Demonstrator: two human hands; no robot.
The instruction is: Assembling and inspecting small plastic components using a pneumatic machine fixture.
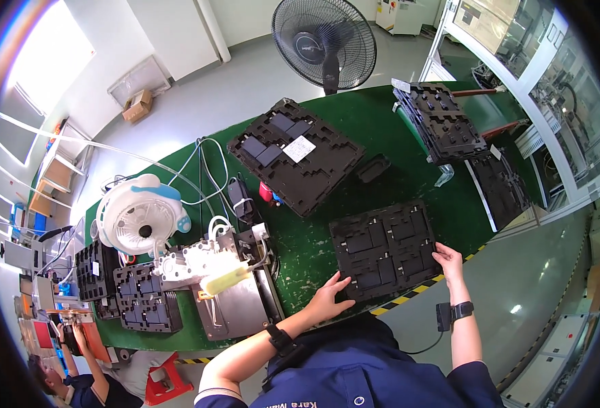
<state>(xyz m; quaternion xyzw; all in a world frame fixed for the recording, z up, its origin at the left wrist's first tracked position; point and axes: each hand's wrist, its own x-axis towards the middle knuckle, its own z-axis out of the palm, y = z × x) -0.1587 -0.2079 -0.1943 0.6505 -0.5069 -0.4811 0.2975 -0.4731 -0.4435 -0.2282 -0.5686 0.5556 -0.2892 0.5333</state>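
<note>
In front of me a black plastic tray point(383, 239) lies on the green table. Dark flat rectangular pieces sit in its pockets. My left hand point(329, 299) is at the tray's near left corner, its fingers and thumb closed on the edge. At the near right side, my right hand point(449, 262) grips the opposite edge, with the fingertips on the rim and part of the fingers hidden. Bands with small dark devices are on both my wrists.
A larger black tray stack point(296, 166) with a white paper stands beyond. More trays are at the right point(443, 122) and left point(147, 299). Left of me is a metal fixture point(222, 306), near a white fan point(140, 217). A black fan point(324, 41) stands behind; another person point(76, 367) works at far left.
</note>
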